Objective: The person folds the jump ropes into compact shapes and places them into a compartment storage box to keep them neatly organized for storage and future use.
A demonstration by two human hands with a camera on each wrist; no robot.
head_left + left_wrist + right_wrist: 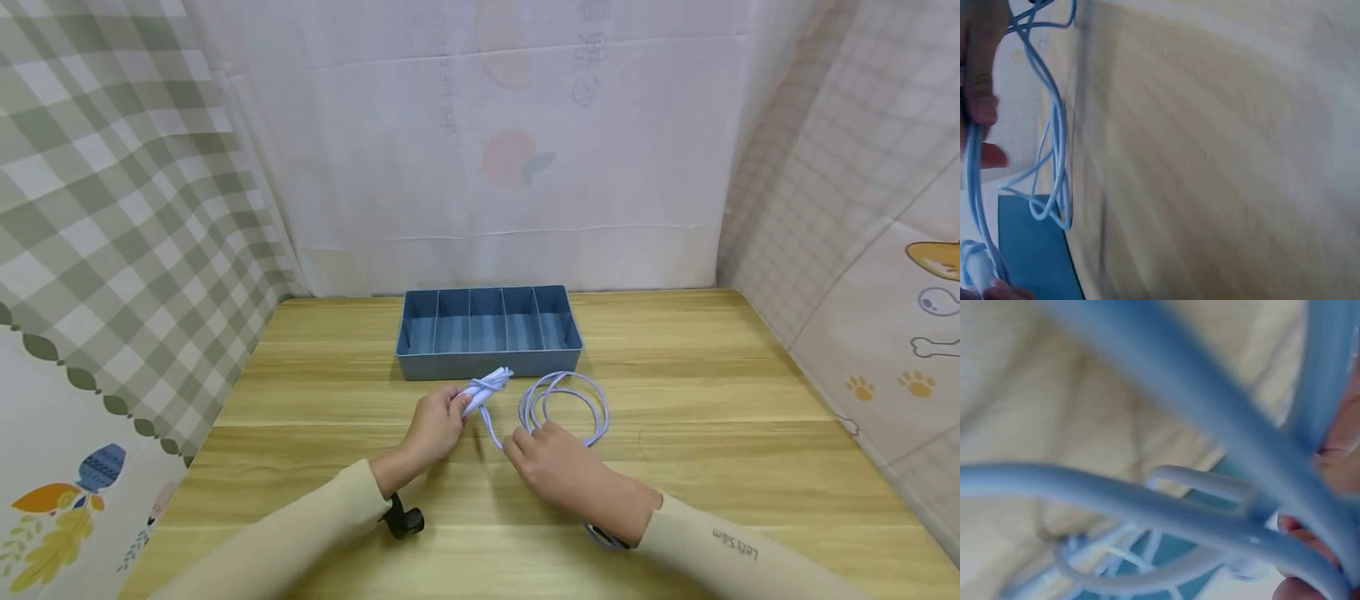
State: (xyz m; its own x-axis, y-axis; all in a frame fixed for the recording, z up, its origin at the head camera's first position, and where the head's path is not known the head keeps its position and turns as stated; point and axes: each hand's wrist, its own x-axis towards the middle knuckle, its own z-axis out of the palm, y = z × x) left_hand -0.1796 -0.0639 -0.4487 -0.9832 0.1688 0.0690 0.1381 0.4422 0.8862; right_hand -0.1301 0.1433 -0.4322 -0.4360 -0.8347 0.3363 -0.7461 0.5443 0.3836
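Note:
A pale lavender jump rope is spread between both hands, above the wooden table. My left hand (435,425) pinches its white handle bundle (486,387), which has cord wound across it, in front of the box. To the right, my right hand (558,462) grips the cord near loose round loops (605,412). One strand runs from the bundle to the right hand. In the left wrist view the gathered cord (1059,150) hangs in long loops. Close up in the right wrist view, thick cord strands (1210,405) cross in front of fingers at the right edge.
Behind the hands a blue-grey box (487,365) with several narrow compartments stands on the wooden table (712,400). A white cloth (360,167) hangs at the back. Patterned cloths (135,167) border the sides. Each wrist wears a dark strap; a black camera (405,521) shows on the left.

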